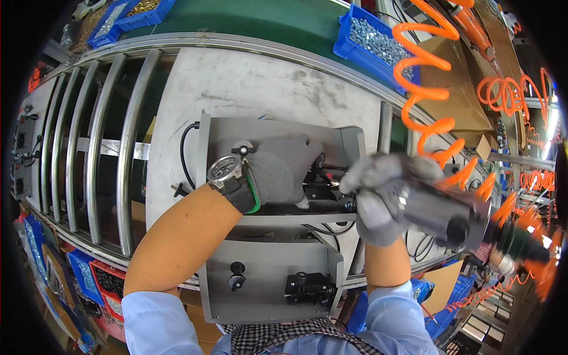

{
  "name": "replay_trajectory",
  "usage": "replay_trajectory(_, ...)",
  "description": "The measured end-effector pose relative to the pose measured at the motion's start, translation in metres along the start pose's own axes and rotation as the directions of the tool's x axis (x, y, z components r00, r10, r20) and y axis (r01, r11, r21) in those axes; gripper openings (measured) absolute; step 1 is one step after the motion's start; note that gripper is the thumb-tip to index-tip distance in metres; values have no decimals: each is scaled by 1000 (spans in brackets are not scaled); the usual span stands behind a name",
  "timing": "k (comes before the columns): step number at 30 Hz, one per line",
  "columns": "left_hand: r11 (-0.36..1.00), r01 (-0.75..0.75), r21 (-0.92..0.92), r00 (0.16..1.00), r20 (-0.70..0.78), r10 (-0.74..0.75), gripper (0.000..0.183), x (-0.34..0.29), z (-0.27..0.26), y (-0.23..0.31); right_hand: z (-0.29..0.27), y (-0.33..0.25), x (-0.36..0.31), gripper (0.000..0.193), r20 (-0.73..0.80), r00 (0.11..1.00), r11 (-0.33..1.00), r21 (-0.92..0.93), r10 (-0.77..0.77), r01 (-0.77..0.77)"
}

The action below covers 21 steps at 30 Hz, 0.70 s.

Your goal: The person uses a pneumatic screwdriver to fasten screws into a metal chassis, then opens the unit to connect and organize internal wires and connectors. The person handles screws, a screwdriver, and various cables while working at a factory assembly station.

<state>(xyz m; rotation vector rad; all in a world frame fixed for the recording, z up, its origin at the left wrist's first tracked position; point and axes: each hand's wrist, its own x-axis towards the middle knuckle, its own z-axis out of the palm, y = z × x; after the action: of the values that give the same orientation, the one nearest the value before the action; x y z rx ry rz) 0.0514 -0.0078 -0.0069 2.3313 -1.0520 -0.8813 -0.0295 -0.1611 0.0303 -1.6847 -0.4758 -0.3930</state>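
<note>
Plainly, in the head view, the gloved right hand (378, 204) is wrapped around a dark driver (441, 213), both blurred. The gloved left hand (275, 171) lies inside a grey casing (228, 130), fingers beside a black part (319, 192); whether they grip it cannot be told. The casing sits directly under the left hand, its right end partly covered by the right hand.

A knob (242, 149) stands at the left wrist, and a black cable (187, 157) loops left of it. Nearer the body, below both hands, is a second casing (254, 305) with its own knob and a black block (307, 288). Beyond the hands runs a green belt (248, 23). Well left of the left hand are metal rollers (127, 160).

Up and right of the right hand, an orange coiled hose (425, 59) hangs across the edge of a blue bin (346, 32) of metal pieces and in front of a carton (458, 94).

Markings on the left wrist's watch (223, 168) are too small to read; any on the driver are blurred.
</note>
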Motion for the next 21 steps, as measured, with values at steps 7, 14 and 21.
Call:
replay_trajectory(7, 994, -110, -20, 993, 30, 110, 76, 6, 11, -9, 16, 6, 28, 58, 93, 989, 990, 61, 118, -124)
replay_trajectory(14, 988, -147, -38, 988, 38, 149, 76, 6, 15, -16, 7, -14, 31, 25, 24, 973, 928, -306, 230, -212)
replay_trajectory(21, 985, -171, 27, 984, -38, 172, 95, -8, 19, 14, -39, -77, -67, 21, -605, 794, 895, 382, 55, 229)
